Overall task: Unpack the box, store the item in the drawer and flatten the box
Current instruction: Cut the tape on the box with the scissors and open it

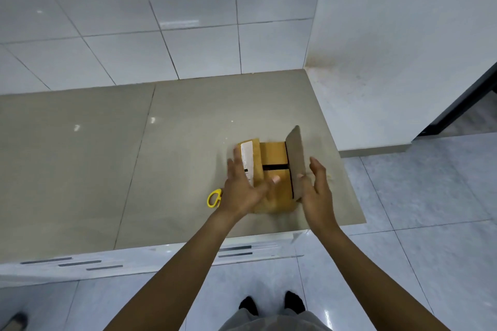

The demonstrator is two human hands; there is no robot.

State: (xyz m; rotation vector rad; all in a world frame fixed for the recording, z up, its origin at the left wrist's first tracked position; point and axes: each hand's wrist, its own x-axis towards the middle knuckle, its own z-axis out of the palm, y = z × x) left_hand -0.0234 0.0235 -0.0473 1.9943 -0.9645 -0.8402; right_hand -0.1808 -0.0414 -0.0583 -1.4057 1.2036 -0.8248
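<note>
Both grips are spread open, holding nothing: the left hand (242,188) lies flat on the labelled left flap, the right hand (316,191) presses the raised grey right flap. The cardboard box (274,158) sits between them on the glossy worktop (107,156), its long axis running away from the person. Yellow scissors (214,198) lie just left.
</note>
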